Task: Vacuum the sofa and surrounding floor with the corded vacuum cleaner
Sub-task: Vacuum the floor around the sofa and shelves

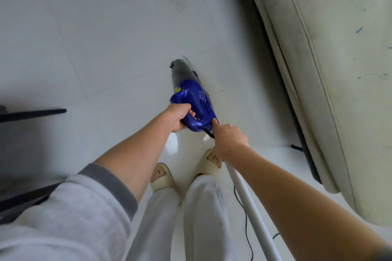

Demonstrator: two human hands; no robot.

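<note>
Your left hand (179, 117) is wrapped around the rear handle of the blue vacuum cleaner (194, 99), fingers curled under the grip. The vacuum cleaner hangs above the white tiled floor (106, 48), its grey translucent nose pointing away from you and down toward the tiles.

Your right hand (230, 140) sits just behind the vacuum cleaner, at its tail end. The index finger is stretched out and its tip touches the blue housing, while the other fingers are curled around the top of a white tube (252, 212) that slants back from the vacuum cleaner toward your right side. A thin black cord (247, 224) leaves the rear of the vacuum cleaner beside that fingertip and trails over the floor behind it.

The cream sofa (339, 70), marked with blue and dark smudges, stands to the right of the vacuum cleaner, well apart from it. Below the vacuum cleaner, nearer you, your feet in pale slippers (162, 178) stand on the tiles. A dark furniture leg (34, 113) lies far to the vacuum cleaner's left.
</note>
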